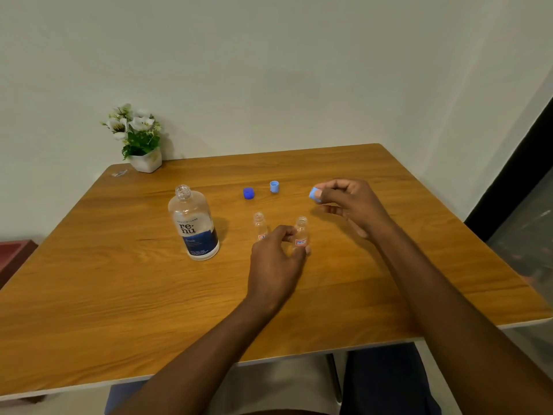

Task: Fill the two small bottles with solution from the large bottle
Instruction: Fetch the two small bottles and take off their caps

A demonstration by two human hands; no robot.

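Note:
The large clear bottle (194,223) with a dark blue label stands uncapped at the table's middle left. Two small clear bottles stand open to its right: the left small bottle (259,224) stands free, and my left hand (276,259) pinches the right small bottle (301,232) at its body. My right hand (348,202) is raised to the right and pinches a light blue cap (314,195) between thumb and fingers. A dark blue cap (248,193) and another light blue cap (274,186) lie on the table behind the small bottles.
A white pot of white flowers (140,139) stands at the wooden table's (119,295) far left corner, with a small clear item (119,173) beside it. The wall runs close behind the table. A dark frame stands at the right.

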